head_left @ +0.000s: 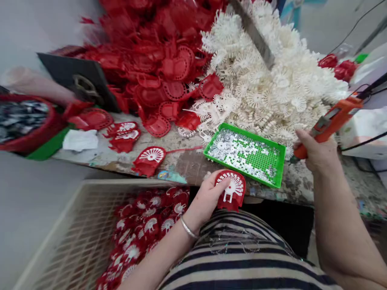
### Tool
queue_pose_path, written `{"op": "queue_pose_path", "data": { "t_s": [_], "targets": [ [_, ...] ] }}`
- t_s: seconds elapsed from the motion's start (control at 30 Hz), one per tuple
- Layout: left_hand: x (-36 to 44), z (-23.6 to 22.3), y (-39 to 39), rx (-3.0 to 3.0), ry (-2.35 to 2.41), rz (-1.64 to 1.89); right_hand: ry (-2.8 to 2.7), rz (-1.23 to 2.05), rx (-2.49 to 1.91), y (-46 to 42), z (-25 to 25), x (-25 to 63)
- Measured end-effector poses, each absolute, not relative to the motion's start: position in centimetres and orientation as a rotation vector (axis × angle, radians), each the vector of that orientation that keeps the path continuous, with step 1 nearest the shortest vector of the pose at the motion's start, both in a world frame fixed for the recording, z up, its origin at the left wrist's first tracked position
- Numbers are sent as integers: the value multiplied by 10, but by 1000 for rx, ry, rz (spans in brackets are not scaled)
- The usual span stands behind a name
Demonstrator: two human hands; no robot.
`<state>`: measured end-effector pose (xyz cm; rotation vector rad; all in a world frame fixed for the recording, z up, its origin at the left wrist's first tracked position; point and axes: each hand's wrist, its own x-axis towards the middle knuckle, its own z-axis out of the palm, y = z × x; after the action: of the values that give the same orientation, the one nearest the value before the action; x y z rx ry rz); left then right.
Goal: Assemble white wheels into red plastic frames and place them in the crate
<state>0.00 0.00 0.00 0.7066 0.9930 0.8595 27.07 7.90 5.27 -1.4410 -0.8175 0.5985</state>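
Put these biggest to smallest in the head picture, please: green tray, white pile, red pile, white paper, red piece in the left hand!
1. White pile and red pile: too alike to rank
2. Green tray
3. Red piece in left hand
4. White paper

Pale grey wall (60,18) behind 1 scuffed, paint-stained workbench (193,165).

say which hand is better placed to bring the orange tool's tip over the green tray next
Right, most likely: the right hand grips the orange tool, its tip by the right end of the green tray, while the left hand is taken up by the red piece.
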Motion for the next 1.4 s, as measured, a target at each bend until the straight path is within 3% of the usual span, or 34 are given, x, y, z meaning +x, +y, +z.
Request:
{"op": "queue_pose_path", "data": {
  "t_s": [0.23,0.43,0.63,1.4],
  "targets": [
    [1,0,-1,642,995,900,-887,777,-1086,77,89,230],
    [6,0,1,629,982,857,-1050,993,-1080,81,65,187],
    [-1,-7,2,646,996,825,-1147,911,-1156,90,42,180],
    [2,-6,6,682,1003,704,-1157,851,-1209,90,40,177]
  ]
}}
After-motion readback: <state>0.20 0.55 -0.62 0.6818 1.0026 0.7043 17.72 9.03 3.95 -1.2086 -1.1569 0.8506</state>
